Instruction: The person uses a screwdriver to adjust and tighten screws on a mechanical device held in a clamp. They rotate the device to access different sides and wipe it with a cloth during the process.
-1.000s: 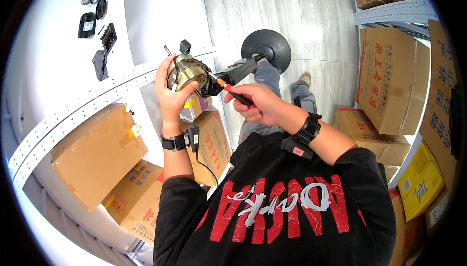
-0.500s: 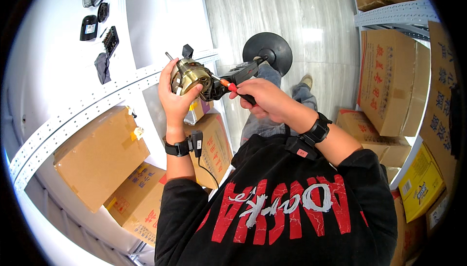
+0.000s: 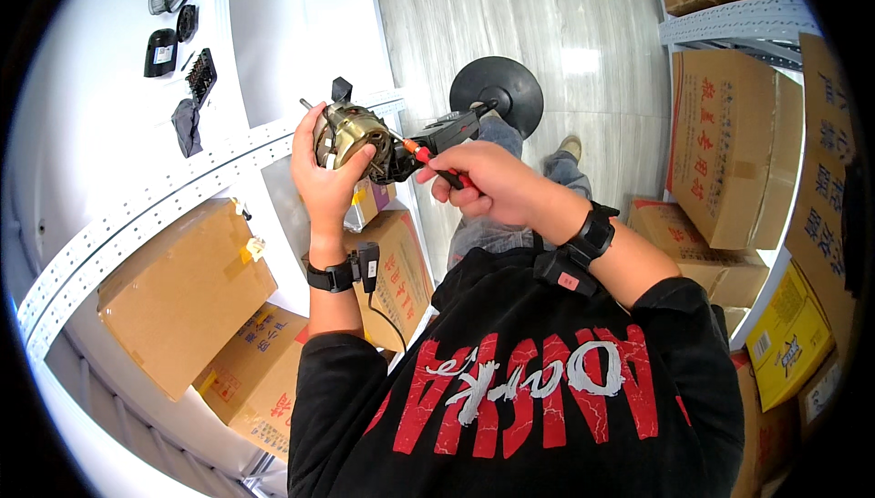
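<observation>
Pale wood-grain floor; white perforated shelf edge; near it, brass-coloured fan motor, probably heavy, rigid and slick, best cradled around its casing, clasped in the left hand; screwdriver, presumably light, held by its red-and-black handle in the right hand.

Motor: brass-gold. Screwdriver, just right of motor: handle banded orange, red and black; shaft silvery. Round base, beyond motor to right: plain black. Floor, beyond motor: pale grey, streaked like wood grain. Shelf edge, left of motor: white, dotted with holes. Shirt, near side of motor: black, red-and-white lettering. Box, far right of motor: mainly yellow.
</observation>
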The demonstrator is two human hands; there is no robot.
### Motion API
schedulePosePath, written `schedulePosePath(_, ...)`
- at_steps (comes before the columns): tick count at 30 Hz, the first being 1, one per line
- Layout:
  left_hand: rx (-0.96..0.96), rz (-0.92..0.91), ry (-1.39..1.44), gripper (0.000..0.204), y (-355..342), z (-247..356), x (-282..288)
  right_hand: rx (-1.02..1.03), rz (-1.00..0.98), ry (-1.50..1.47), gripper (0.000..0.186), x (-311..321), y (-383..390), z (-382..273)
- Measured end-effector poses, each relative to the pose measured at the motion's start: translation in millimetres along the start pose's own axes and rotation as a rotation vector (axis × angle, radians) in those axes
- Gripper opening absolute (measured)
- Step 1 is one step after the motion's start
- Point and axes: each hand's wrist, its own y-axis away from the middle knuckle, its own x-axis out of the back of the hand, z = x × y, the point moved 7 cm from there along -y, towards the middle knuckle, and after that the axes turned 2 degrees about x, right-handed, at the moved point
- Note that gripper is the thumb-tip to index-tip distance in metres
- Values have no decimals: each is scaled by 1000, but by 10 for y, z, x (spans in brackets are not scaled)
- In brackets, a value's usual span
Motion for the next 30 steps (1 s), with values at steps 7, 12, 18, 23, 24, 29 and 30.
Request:
schedulePosePath(7, 7, 70, -73, 67, 58, 2, 15, 102, 25, 86, 17, 33, 82, -118)
schedulePosePath(12, 43, 121, -77, 67, 83, 51, 11, 123, 137, 133, 23, 95, 86, -341)
schedulePosePath(18, 35, 121, -99, 62, 79, 85, 70, -117, 118, 415, 32, 123, -22, -408)
schedulePosePath(23, 9, 238, -108, 63, 112, 180, 69, -178, 92, 415, 37, -48, -36, -283)
schedulePosePath(24, 7, 263, -110, 63, 115, 188, 71, -187, 91, 405, 38, -71, -49, -252)
schedulePosePath(29, 13, 298, -81, 60, 194, 209, 110, -280, -20, 435, 37, 23, -88, -435)
schedulePosePath(30, 16, 299, -87, 60, 206, 206, 120, -287, -10, 440, 37, 7, -79, -457)
